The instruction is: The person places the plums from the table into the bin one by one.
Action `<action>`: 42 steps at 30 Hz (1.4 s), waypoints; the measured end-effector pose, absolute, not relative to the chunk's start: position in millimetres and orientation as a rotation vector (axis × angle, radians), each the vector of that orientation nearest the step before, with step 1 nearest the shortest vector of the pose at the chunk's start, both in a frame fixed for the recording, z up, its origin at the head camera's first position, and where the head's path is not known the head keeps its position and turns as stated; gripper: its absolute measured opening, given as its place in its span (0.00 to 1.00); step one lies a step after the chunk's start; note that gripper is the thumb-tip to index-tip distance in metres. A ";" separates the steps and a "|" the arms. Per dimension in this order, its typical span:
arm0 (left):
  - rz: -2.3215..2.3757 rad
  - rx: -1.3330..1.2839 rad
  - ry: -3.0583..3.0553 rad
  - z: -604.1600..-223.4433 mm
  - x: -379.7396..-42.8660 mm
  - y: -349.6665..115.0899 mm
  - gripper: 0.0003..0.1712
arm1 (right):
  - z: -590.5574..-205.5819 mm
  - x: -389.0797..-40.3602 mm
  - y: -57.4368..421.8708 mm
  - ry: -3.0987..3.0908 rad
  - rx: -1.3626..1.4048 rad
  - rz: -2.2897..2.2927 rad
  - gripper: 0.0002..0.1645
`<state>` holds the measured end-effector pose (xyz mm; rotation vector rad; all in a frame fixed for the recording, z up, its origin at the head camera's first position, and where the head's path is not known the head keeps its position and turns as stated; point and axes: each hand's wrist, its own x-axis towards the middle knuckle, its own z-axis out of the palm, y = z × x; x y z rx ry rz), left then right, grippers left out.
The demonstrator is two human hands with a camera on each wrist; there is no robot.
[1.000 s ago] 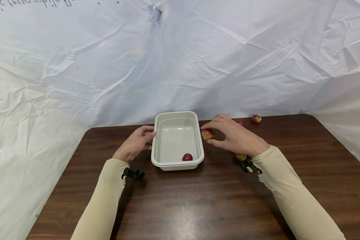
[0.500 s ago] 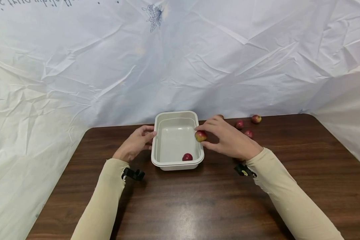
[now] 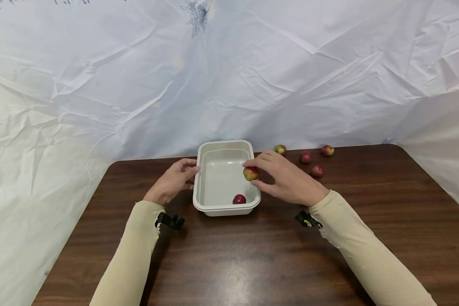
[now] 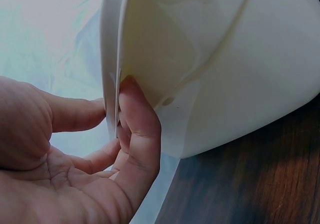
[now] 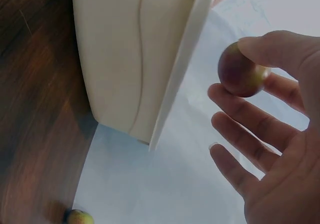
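A small red-and-yellow apple (image 3: 250, 173) is pinched between the thumb and fingers of my right hand (image 3: 288, 180). It overlaps the right rim of a white plastic tub (image 3: 204, 187) in the head view; the right wrist view has the apple (image 5: 242, 72) above the rim's level. My left hand (image 3: 173, 182) grips the tub's left rim, and the left wrist view shows the thumb on top with a finger (image 4: 142, 119) hooked underneath. One dark red apple (image 3: 239, 199) lies inside the tub, at its near right corner.
Several more apples lie at the back right: a yellow-green one (image 3: 281, 149), red ones (image 3: 305, 157) and a red-yellow one (image 3: 327, 151). A white sheet (image 3: 229, 76) hangs behind the brown wooden table (image 3: 222, 246).
My right hand has moved left with the apple, from beside the tub to over its right rim. More apples behind it are uncovered. My left hand has stayed on the rim.
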<state>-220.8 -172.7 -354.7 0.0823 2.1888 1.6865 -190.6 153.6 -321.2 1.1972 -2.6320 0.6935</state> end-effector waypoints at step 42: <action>1.674 0.073 2.192 -355.8 -221.5 -172.3 0.27 | -328.1 -191.6 150.6 -2.653 1.109 0.592 0.15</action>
